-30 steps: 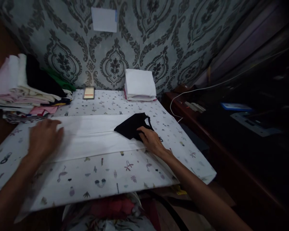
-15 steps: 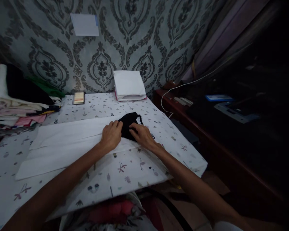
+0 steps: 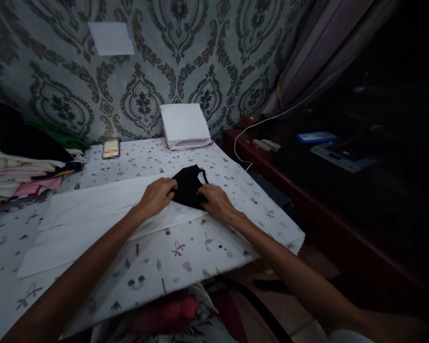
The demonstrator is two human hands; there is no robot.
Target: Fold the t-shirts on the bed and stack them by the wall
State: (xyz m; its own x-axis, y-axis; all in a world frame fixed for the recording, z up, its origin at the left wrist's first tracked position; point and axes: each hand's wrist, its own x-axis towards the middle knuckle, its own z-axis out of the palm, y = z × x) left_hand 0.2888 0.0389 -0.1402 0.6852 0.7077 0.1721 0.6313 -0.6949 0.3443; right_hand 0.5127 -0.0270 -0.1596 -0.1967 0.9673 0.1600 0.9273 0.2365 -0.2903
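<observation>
A long shirt with a white body (image 3: 103, 200) and a black top part (image 3: 188, 183) lies folded narrow across the table. At its right end show the dark neck opening and a pale label inside. My left hand (image 3: 158, 194) has its fingers curled on the left edge of the black part, where it meets the white cloth. My right hand (image 3: 216, 200) pinches the black cloth at the right edge, just below the neck opening. Both hands rest low, close to the table, and the right fingertips are partly hidden.
The table (image 3: 186, 257) has a patterned white cover. A folded white stack (image 3: 186, 126) sits at the back by the wall. On the left is a pile of clothes (image 3: 25, 162). A small box (image 3: 111, 148) stands behind. A white cable (image 3: 236, 147) hangs by the dark red furniture (image 3: 293, 190).
My left hand has slid a little left, baring more of the black cloth. The right hand's fingers have closed at the black edge near the neck. The view has shifted slightly.
</observation>
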